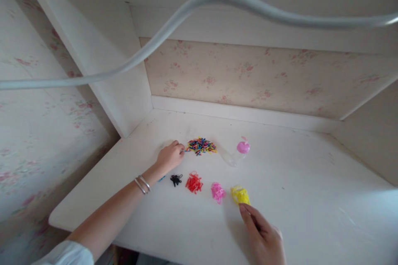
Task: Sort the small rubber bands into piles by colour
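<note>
A mixed pile of small coloured elastic bands (201, 146) lies on the white desk (298, 182). My left hand (170, 156) rests just left of it, fingers curled in a pinch at the pile's edge; what they hold is too small to see. Below are sorted heaps: black bands (175, 179), red bands (194, 183), pink bands (217, 191) and yellow bands (240, 195), with a bit of blue (161, 179) showing by my wrist. My right hand (263, 236) lies near the front edge, fingertips touching the yellow heap, fingers stretched.
A clear plastic container with a pink lid (239, 151) lies right of the mixed pile. A grey cable (199, 6) sweeps across the top of the view. A white side panel (102, 58) stands at left; floral wallpaper (264, 78) backs the desk.
</note>
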`<state>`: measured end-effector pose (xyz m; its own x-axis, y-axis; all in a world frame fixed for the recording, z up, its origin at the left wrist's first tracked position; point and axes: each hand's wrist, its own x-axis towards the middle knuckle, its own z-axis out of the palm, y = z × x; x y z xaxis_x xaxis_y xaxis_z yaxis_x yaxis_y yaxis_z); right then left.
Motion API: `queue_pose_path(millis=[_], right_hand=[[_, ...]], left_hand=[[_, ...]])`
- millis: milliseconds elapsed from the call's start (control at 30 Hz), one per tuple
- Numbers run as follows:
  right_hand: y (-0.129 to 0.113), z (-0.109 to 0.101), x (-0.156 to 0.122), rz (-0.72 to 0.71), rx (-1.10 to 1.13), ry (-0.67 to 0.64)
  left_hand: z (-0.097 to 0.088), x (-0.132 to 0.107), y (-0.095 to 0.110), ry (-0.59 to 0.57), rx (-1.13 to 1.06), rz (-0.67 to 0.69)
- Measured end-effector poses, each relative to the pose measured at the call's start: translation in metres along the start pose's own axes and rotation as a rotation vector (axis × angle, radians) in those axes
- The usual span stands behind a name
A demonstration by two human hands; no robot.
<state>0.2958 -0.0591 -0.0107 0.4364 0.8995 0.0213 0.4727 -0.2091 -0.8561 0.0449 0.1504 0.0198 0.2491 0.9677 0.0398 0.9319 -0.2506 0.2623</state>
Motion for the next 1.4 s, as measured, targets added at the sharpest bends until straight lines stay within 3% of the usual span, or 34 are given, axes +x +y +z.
queue_pose_path(millis=[533, 833, 1000, 1133, 1267, 1400], right_hand=[[0.007, -0.003, 0.004, -0.009, 0.028, -0.038], [0.008, -0.003, 0.001, -0.008, -0.032, -0.059], [0.006, -0.002, 0.002, -0.029, -0.056, -0.063], [-0.01, -0.004, 0.009, -0.085, -0.097, -0.133], [-0.043, -0.004, 0.028, -0.201, -0.182, -0.258], [-0.079, 0.014, 0.053, -0.321, -0.423, -0.33]], left_hand=[[0.005, 0.004, 0.001, 0.006, 0.036, 0.027], [-0.004, -0.011, -0.009, 0.077, 0.033, 0.005], [-0.015, -0.037, -0.024, 0.128, 0.017, -0.028], [-0.016, -0.072, -0.043, 0.218, -0.001, -0.073], [-0.007, -0.103, -0.058, 0.336, -0.02, -0.121], [0.003, -0.12, -0.063, 0.321, 0.01, -0.147]])
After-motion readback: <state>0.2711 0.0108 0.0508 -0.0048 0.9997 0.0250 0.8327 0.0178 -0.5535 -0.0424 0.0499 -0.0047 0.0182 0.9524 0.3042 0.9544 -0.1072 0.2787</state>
